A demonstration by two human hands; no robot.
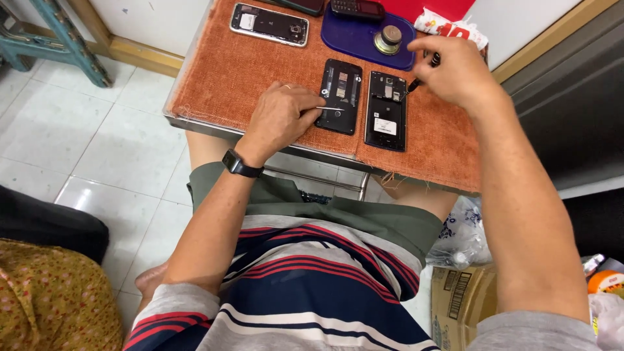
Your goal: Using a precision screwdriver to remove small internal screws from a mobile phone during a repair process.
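Observation:
Two opened black phones lie side by side on the orange cloth: the left phone [340, 95] and the right phone [386, 110], both with their backs off. My left hand [279, 119] rests on the cloth beside the left phone and pinches thin metal tweezers [325, 108] whose tip lies on that phone. My right hand [455, 68] hovers above the right phone's top edge, gripping a black-handled screwdriver [424, 71] that points down at that phone. A black watch is on my left wrist.
The small table [214, 84] is covered in orange cloth. At its far side lie a silver-framed opened phone [269, 25], a blue tray [354, 39] with a round metal piece [388, 39], and a dark keypad phone [356, 8]. A cardboard box [458, 296] and plastic bags sit on the floor at right.

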